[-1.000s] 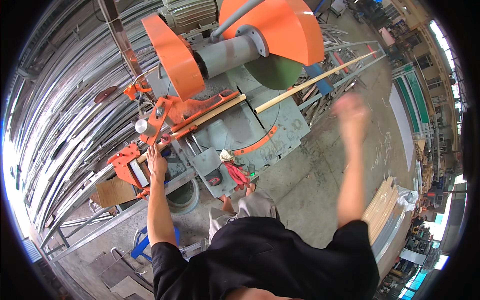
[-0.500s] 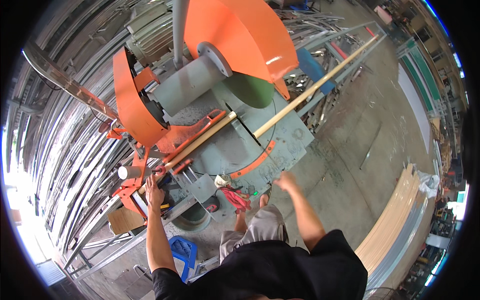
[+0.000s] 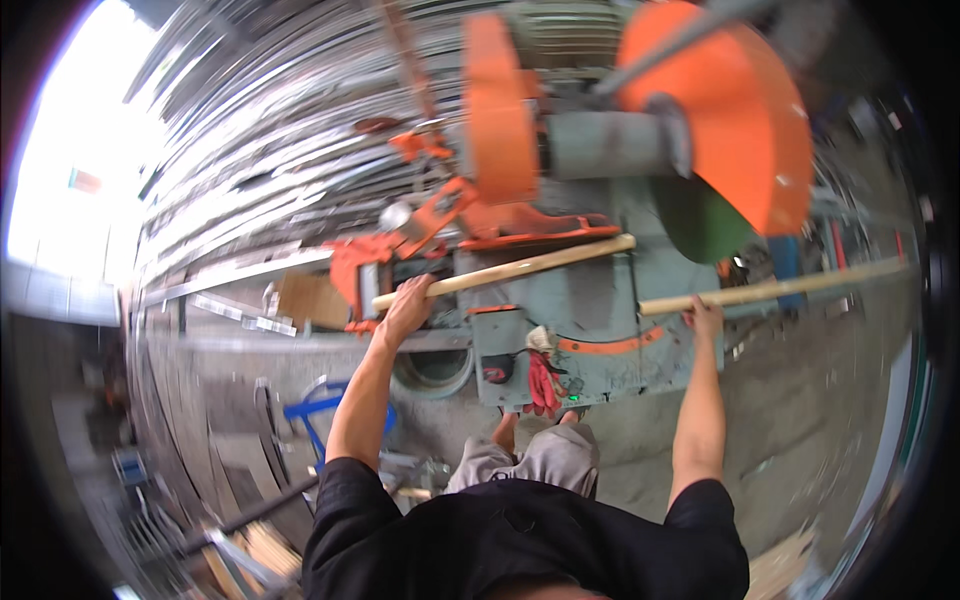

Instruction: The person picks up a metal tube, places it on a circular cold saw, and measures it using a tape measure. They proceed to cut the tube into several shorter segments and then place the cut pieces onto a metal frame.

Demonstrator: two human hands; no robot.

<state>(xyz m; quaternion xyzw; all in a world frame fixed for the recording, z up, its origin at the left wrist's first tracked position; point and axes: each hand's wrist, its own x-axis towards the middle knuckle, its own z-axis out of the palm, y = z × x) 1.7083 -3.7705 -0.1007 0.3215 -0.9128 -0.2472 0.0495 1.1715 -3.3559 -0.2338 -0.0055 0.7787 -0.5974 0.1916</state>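
My left hand (image 3: pixel 406 308) is closed round the left end of a short tan bar (image 3: pixel 530 265), which slants across the grey saw table (image 3: pixel 560 375). At the right, my right hand (image 3: pixel 705 317) grips a longer tan bar (image 3: pixel 790 290) close to its near-left end; that bar runs off past the table's right edge. A gap separates the two bars, by the slot in the table. Above them stands the cut-off saw with its orange blade guard (image 3: pixel 735 110) and a dark green disc-like part (image 3: pixel 700 215) under it. Motion smears the picture somewhat.
The saw's orange clamp frame (image 3: pixel 360 275) stands beside my left hand. Red gloves (image 3: pixel 542 385) lie at the table's front edge. A blue stool (image 3: pixel 310 410) is on the floor at left. Long metal profiles (image 3: pixel 260 150) are stacked behind the saw.
The view has swung left, shifting the saw rightward. My left hand has taken hold of the short bar, now angled away from the orange fence. My right hand has reached out and gripped the longer bar.
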